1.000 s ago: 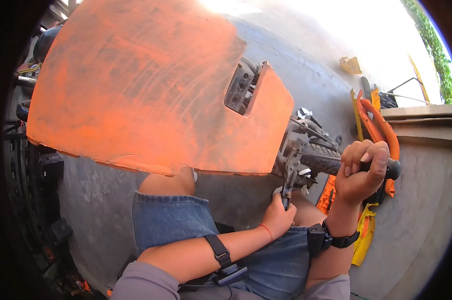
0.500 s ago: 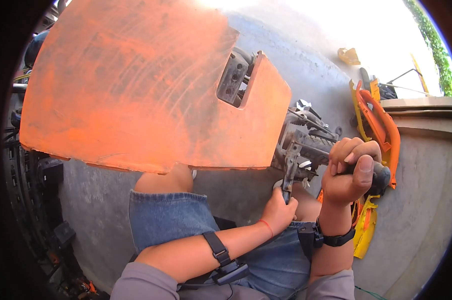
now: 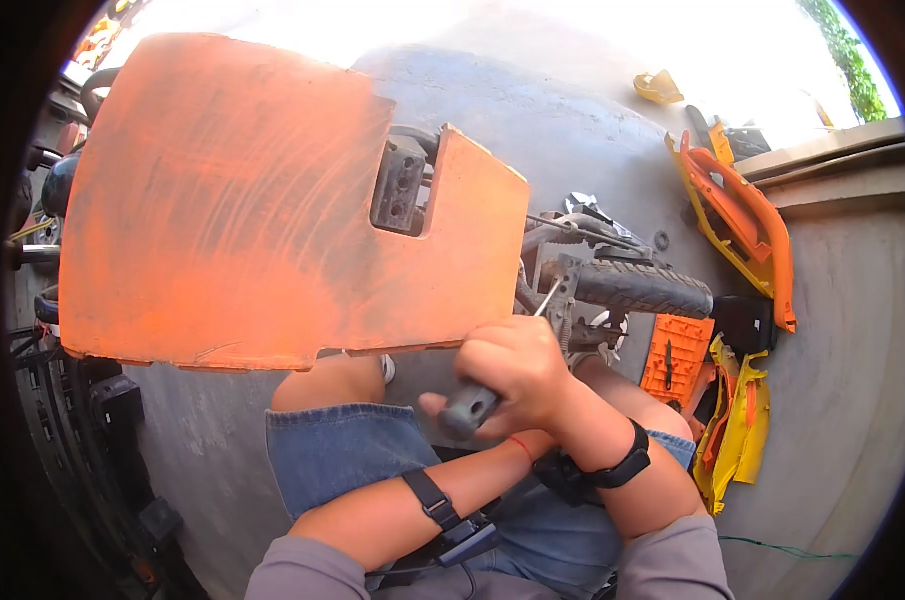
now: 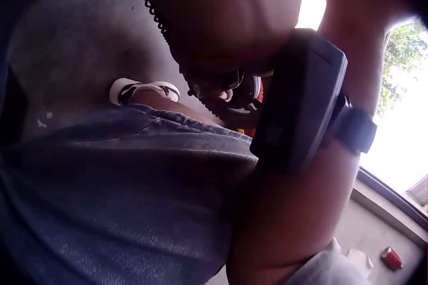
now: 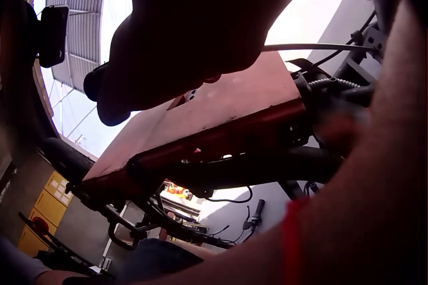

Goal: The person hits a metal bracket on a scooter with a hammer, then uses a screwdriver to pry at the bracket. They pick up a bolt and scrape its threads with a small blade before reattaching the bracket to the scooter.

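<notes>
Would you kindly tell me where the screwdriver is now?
In the head view, the screwdriver is just below centre, held in the right hand and pointing toward the metal bracket beside the orange panel.

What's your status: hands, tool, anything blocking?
Right hand grips tool. Shaft angled toward metal bracket. Left hand: grip unclear, hidden behind right in head view.

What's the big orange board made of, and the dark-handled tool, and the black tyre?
Flat, scuffed orange board: maybe painted metal or hard plastic; dull, with dark rub marks.
Slim, dark-handled tool: shaft looks like smooth metal, catching light; handle perhaps dull rubber or plastic.
Round black tyre: probably matte rubber, with chunky tread.
</notes>
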`<state>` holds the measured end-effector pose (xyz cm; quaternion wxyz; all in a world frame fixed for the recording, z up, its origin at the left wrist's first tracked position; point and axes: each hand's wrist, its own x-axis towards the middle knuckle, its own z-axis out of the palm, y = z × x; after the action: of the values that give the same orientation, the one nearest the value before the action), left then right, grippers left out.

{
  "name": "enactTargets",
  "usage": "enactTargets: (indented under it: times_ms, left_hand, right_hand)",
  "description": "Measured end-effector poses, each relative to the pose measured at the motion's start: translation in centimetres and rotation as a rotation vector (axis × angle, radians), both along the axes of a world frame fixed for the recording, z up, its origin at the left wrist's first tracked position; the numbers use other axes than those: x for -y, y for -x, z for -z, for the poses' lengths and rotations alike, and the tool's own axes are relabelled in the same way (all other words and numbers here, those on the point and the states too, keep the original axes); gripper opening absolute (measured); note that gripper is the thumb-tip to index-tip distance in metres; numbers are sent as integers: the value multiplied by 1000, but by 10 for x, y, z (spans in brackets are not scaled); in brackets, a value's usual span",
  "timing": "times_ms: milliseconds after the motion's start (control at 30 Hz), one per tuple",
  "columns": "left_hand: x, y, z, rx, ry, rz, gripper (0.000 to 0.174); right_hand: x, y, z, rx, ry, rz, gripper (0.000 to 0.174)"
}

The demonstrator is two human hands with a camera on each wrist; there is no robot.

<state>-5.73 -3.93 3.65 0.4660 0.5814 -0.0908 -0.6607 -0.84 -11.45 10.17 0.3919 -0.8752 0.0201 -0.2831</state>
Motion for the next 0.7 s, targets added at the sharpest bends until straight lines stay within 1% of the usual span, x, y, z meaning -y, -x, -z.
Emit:
enactTargets:
  times_ms: [67, 100, 167, 233, 267, 300, 333, 367, 433, 500, 533, 567, 633, 667, 700]
  left_hand:
    - [-3, 4, 11, 19, 41, 34, 32]
    - [-4, 6, 17, 28, 60, 53, 31]
    - [-11, 9, 27, 39, 93, 93, 31]
    - [-14, 12, 34, 42, 130, 109, 30]
    - [-14, 14, 36, 41, 148, 104, 30]
    - [-13, 15, 37, 42, 166, 93, 29]
    - [-3, 10, 21, -107, -97, -53, 25]
    - [-2, 9, 17, -108, -100, -67, 25]
    - [-2, 7, 13, -80, -128, -97, 23]
    - [-1, 4, 8, -65, -128, -90, 21]
    - [0, 3, 6, -77, -131, -104, 22]
    - [0, 4, 3, -91, -136, -118, 22]
    - [3, 1, -3, -99, -157, -119, 22]
    - [4, -1, -5, -104, -167, -114, 22]
    - [4, -1, -4, -98, -166, -108, 22]
  right_hand:
    - [-10, 6, 13, -122, 5, -195, 42]
    - [-15, 8, 16, -157, 15, -229, 41]
    - [-14, 13, 17, -122, 26, -167, 41]
    - [12, 14, -8, -29, 5, -55, 39]
    - [28, 16, -15, 74, -88, -2, 35]
    - [44, 22, -23, 143, -188, 96, 31]
    - [57, 31, -26, 212, -355, 222, 27]
    - [69, 38, -23, 320, -541, 314, 28]
    - [89, 47, -33, 472, -694, 347, 30]
    - [95, 54, -46, 558, -663, 321, 33]
    - [97, 56, -46, 594, -700, 297, 33]
    - [95, 52, -40, 589, -708, 295, 33]
    - [89, 39, -25, 462, -718, 451, 34]
    - [88, 38, -29, 470, -736, 412, 33]
    - [86, 39, -36, 478, -734, 416, 33]
